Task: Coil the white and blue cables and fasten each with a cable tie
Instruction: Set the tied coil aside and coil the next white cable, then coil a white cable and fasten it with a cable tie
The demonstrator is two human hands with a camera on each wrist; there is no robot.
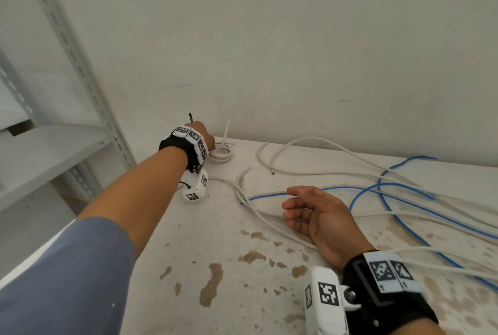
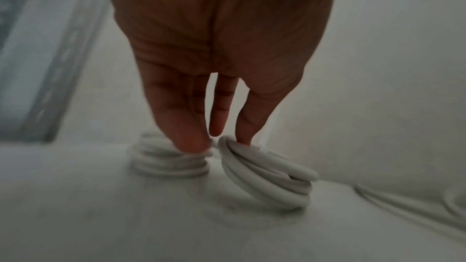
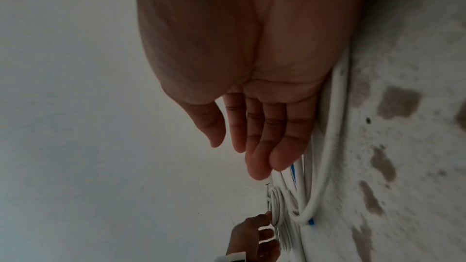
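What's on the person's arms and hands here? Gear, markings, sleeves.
Both hands are bare, no gloves: left hand, right hand. Each wrist wears a black strap carrying white tiles printed with black-and-white square markers. A white camera box with the same markers hangs off each strap; the left one has a short black cable. A blue-grey sleeve covers the left upper arm.

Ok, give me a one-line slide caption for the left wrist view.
Left hand touches a coiled white cable with straight fingertips, on the table beside the wall.

- white cable (image 2: 267, 174): plain white.
- blue cable (image 1: 266, 195): bright blue.
- table (image 1: 188, 226): off-white, blotched with brown stains.
- wrist band (image 1: 388, 271): black, carrying black-and-white square codes.
- sleeve (image 1: 62, 280): grey-blue.
- shelf (image 1: 59, 154): pale grey.
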